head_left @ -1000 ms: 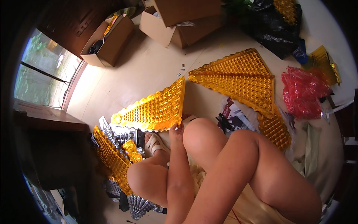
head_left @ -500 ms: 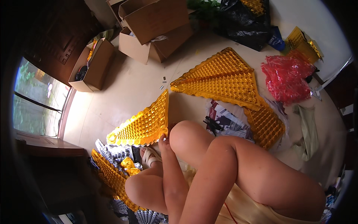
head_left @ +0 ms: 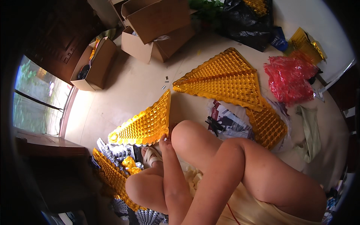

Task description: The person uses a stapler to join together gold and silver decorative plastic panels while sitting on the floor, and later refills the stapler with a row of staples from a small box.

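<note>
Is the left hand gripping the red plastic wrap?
No, the left hand holds a corner of a gold panel, while the red plastic wrap lies apart, far to the right.

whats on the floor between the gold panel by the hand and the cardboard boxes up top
In the head view, tiny greyish pieces lie on the floor beyond the upper tip of the gold panel.

We identify a triangular gold panel with glossy, embossed, foil-like relief; a red, crinkled bundle of shiny plastic film; an open brown box of matt cardboard.
</note>
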Motion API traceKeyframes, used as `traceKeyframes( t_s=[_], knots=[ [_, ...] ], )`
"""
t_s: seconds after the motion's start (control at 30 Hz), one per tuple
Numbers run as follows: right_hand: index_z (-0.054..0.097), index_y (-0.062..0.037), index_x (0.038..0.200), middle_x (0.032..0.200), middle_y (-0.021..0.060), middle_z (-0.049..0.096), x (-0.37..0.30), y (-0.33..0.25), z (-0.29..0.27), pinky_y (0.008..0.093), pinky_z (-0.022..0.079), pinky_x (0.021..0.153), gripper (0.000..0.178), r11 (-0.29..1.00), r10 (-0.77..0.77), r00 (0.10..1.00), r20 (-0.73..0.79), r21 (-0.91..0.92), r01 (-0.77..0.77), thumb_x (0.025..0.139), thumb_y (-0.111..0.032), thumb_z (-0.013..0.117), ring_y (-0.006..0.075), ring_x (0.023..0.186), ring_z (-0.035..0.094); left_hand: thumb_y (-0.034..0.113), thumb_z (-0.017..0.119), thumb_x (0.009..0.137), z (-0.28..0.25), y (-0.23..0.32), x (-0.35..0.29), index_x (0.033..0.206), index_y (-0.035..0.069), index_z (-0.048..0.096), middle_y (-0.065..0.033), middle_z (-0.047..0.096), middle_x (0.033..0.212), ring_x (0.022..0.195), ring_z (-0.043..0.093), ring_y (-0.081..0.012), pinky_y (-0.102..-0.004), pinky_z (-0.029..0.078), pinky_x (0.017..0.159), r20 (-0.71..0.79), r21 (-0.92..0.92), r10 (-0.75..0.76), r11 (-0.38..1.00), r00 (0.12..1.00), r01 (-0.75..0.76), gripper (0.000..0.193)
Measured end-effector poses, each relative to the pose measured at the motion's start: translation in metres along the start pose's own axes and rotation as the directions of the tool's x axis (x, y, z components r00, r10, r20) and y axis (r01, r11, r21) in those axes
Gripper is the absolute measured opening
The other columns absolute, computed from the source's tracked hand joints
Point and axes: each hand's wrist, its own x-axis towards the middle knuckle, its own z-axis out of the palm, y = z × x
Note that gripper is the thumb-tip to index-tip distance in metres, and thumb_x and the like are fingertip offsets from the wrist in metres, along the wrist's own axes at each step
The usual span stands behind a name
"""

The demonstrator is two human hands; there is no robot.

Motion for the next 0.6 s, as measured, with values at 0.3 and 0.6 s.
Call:
traceKeyframes(
  t_s=[0.3,0.6],
  knots=[
    [0.057,-0.0009,0.103,0.097,0.0068,0.059,0.008,0.006,0.003,0.0269,0.046,0.080,0.018,0.999,-0.026,0.999,0.031,0.036,0.025,0.087,-0.006,0.058,0.0140,0.089,0.056,0.010,0.055,0.084,-0.001,0.002,-0.001,0.102,0.003,0.055,-0.0133,0.064,0.090,0.081,0.065,-0.0308,-0.0428,0.057,0.073,0.004,-0.031,-0.034,0.999,0.999,0.034,0.019],
    [0.056,-0.0012,0.102,0.096,0.0061,0.059,0.025,0.030,-0.020,0.0266,0.045,0.080,0.016,0.991,-0.004,0.999,-0.048,0.137,0.010,0.087,-0.005,0.058,0.0137,0.088,0.056,0.007,0.056,0.084,0.006,-0.016,-0.007,0.103,0.003,0.053,-0.0136,0.061,0.101,0.094,0.061,-0.0296,-0.0415,0.055,0.082,0.087,-0.255,-0.082,0.962,0.993,0.102,0.020]
  ],
)
